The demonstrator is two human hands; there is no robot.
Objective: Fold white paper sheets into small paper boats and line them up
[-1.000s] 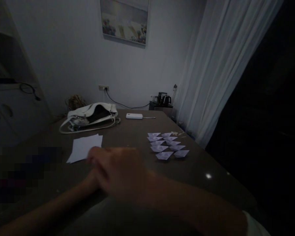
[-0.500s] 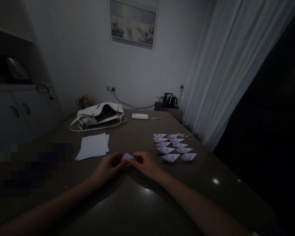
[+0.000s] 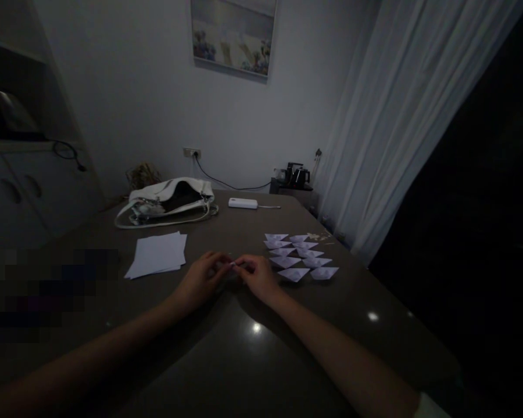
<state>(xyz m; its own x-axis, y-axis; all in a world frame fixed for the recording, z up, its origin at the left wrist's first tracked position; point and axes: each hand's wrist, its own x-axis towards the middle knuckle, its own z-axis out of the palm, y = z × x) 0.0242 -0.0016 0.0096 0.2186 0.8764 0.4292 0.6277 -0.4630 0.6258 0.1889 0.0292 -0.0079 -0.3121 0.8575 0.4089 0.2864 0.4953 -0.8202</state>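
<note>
Firstly, nearest: one dark, glossy tabletop (image 3: 178, 371), filling the bottom of the frame and carrying bright reflections. One pale sleeve cuff (image 3: 431, 406), lower right corner, on the right forearm.

Left hand (image 3: 203, 281), just below centre: thumb and fingers pinched on the folded paper. Right hand (image 3: 258, 280), beside it: likewise pinching, fingertips meeting the left's. Folded paper (image 3: 232, 264), one, small, white, between both sets of fingertips near frame centre; mostly hidden by the fingers, its exact shape cannot be told.

White paper sheets (image 3: 159, 254), loosely stacked, edges askew, left of centre. Paper boats (image 3: 293, 274), ten, white, in two columns of five, right of centre, near the right hand.

Farther: white handbag (image 3: 157, 191), gaping, strap looped in front, centre left. White oblong device (image 3: 243, 203), with short cord (image 3: 269, 207), middle of frame. Cabinet (image 3: 21, 197), pale, two handles, left edge.

Farthest: black kettle (image 3: 301, 177) on a dark stand, right of centre. Wall socket (image 3: 192, 152), with black cable (image 3: 226, 186) plugged in. Framed painting (image 3: 233, 35), top centre. Sheer white curtain (image 3: 387, 116), upper right.
</note>
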